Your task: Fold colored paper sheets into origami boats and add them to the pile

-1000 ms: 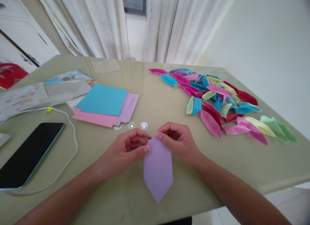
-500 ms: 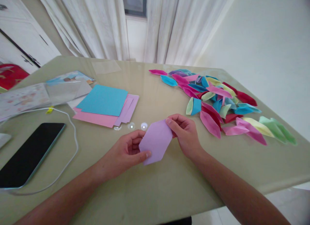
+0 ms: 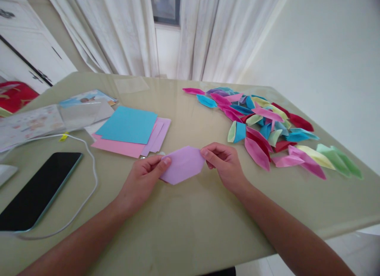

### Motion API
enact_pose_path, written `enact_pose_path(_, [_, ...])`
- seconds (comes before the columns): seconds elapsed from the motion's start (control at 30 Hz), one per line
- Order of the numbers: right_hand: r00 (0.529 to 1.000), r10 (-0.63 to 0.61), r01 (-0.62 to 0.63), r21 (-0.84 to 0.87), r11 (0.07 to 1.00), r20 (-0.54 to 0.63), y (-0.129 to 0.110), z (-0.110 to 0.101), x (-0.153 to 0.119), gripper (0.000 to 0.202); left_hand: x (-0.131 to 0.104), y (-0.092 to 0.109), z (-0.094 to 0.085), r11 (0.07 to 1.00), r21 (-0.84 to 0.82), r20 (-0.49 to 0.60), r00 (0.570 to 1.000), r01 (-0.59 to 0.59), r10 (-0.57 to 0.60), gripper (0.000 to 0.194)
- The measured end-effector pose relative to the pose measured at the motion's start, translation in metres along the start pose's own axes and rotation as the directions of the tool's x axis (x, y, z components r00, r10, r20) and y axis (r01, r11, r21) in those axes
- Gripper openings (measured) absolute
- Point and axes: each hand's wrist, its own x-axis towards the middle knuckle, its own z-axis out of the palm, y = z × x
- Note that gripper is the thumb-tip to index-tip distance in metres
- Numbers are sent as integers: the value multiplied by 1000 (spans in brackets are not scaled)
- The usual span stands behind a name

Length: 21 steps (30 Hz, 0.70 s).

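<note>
A folded sheet of lilac paper (image 3: 183, 165), six-sided in outline, is held above the table between both hands. My left hand (image 3: 145, 173) pinches its left end, thumb on top. At the opposite end, the thumb and forefinger of my right hand (image 3: 221, 161) grip a corner. Just beyond my left hand lies a stack of square paper, with a blue sheet (image 3: 127, 124) on top and pink (image 3: 120, 147) and lilac sheets (image 3: 162, 133) sticking out beneath. Many folded paper pieces (image 3: 258, 147) in pink, blue, red, yellow and green are heaped to the right.
On the left, a black-screened phone (image 3: 41, 191) lies inside a loop of white cable (image 3: 94, 169) with a yellow tag. Clear plastic sleeves and printed packaging (image 3: 32, 121) lie behind it. White curtains (image 3: 118, 30) hang beyond the table's far edge.
The lilac paper has turned so its long side runs nearly level. My left hand has moved up and left to its left end, partly covering the small clear discs.
</note>
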Motion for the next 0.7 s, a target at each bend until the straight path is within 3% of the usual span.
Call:
enact_pose_path(0.13, [986,54,-41,-81,996,159,-3,-2,1,27,5,5,-6,977,187,69,994,-101,90,48])
enact_pose_path(0.3, [992,-28,49,-167,985,122,-2,-1,1,26,5,4,-7,953,253,91,985,-167,148,49])
enact_pose_path(0.43, [985,2,33,-203,979,170,0,0,-1,29,4,3,-6,978,178,99,991,-106,89,43])
enact_pose_path(0.57, [994,-8,38,-269,962,111,-1,-1,1,30,5,4,-6,998,50,75,996,-44,41,34])
enact_pose_path(0.7, [995,0,38,-362,931,104,-1,-2,2,30,6,4,-7,999,-32,72,997,-40,42,54])
